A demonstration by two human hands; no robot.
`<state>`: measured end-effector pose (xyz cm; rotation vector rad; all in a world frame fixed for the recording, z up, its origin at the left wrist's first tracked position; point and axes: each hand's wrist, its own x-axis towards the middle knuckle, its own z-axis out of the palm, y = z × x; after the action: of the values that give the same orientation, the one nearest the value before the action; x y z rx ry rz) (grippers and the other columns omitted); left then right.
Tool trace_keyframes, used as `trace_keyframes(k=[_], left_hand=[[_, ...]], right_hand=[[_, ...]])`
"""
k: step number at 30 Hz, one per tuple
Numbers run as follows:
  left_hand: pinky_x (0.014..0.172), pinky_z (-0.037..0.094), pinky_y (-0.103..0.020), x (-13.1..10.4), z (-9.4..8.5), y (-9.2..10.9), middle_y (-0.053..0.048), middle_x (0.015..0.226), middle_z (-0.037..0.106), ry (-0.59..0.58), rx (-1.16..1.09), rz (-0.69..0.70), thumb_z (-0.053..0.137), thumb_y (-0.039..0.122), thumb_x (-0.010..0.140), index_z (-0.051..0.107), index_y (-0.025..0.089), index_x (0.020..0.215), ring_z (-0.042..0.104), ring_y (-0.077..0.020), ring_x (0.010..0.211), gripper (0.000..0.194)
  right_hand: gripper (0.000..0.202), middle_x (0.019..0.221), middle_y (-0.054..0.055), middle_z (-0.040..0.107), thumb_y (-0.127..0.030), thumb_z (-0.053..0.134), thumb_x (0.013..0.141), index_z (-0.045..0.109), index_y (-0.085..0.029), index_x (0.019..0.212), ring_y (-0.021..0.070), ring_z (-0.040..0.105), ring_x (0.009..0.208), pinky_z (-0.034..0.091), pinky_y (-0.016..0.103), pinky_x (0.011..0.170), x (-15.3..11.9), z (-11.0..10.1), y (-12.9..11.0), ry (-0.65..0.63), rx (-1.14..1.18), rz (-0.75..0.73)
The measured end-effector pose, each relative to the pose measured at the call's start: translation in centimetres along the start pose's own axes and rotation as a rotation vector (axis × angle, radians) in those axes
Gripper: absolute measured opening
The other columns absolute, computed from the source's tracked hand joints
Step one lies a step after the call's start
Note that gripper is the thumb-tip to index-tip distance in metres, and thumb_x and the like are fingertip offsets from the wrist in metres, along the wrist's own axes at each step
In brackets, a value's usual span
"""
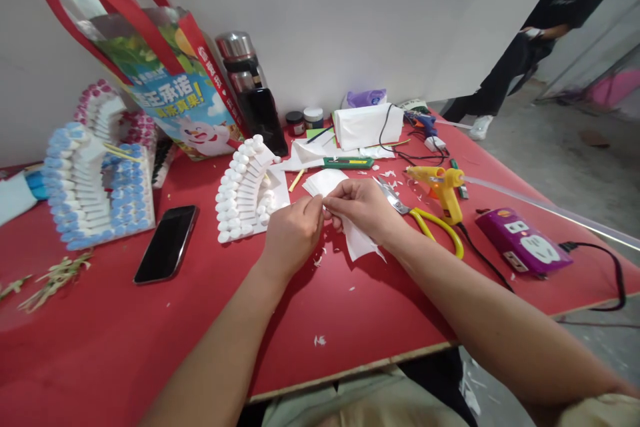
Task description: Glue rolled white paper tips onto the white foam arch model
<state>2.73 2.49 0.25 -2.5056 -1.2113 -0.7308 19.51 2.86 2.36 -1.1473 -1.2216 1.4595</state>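
My left hand [296, 232] and my right hand [361, 205] meet fingertip to fingertip over the middle of the table, both closed in a pinch. From beneath my right hand's fingers a thin white sheet of paper [359, 241] slants down. Whatever lies between my left fingertips is too small and covered to make out. Just behind the hands is a stack of white paper pieces [326, 180]. Left of them stands a white fan-shaped piece with rounded white tips [240, 193]. Scissors with yellow handles [434, 227] lie right of my right hand.
Beyond are a green utility knife [349, 163], a yellow glue gun [440, 183] and a purple power socket [523, 240] with cords. At left are a phone [167, 243], blue-and-white fan-shaped pieces [90, 190], a shopping bag [185, 97] and a flask [240, 60]. A person [520, 47] is at far right.
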Motion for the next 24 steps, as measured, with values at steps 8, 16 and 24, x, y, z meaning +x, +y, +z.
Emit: trace_keyframes(k=[8,16,24], left_hand=[[0.056,0.038,-0.030,-0.23,-0.24,-0.21,-0.005,0.080,0.070,0.047,-0.061,-0.003,0.043,0.019,0.103,0.065,0.012,0.111,0.064,-0.0173,0.068,0.024],[0.059,0.036,-0.030,-0.12,-0.63,-0.63,-0.004,0.077,0.068,0.064,-0.094,-0.059,0.045,0.021,0.102,0.065,0.016,0.087,0.061,-0.0159,0.067,0.025],[0.052,0.029,-0.033,-0.10,0.24,-0.06,-0.004,0.067,0.061,0.005,0.096,0.035,0.044,0.017,0.100,0.064,0.014,0.083,0.054,-0.0174,0.056,0.027]], right_hand=[[0.020,0.064,0.003,0.071,-0.028,0.080,0.070,0.064,-0.016,0.070,0.0109,0.060,0.048,0.050,0.023,0.047,0.22,-0.25,-0.23,-0.074,0.233,0.093],[0.016,0.052,-0.005,0.052,-0.028,0.073,0.074,0.063,-0.017,0.067,0.0072,0.040,0.045,0.029,0.022,0.043,0.41,-0.29,0.22,0.017,-0.050,0.053],[0.014,0.057,-0.003,0.053,-0.019,0.061,0.073,0.058,-0.017,0.059,0.0109,0.046,0.057,0.033,0.025,0.052,0.49,0.02,0.60,0.127,-0.405,-0.154]])
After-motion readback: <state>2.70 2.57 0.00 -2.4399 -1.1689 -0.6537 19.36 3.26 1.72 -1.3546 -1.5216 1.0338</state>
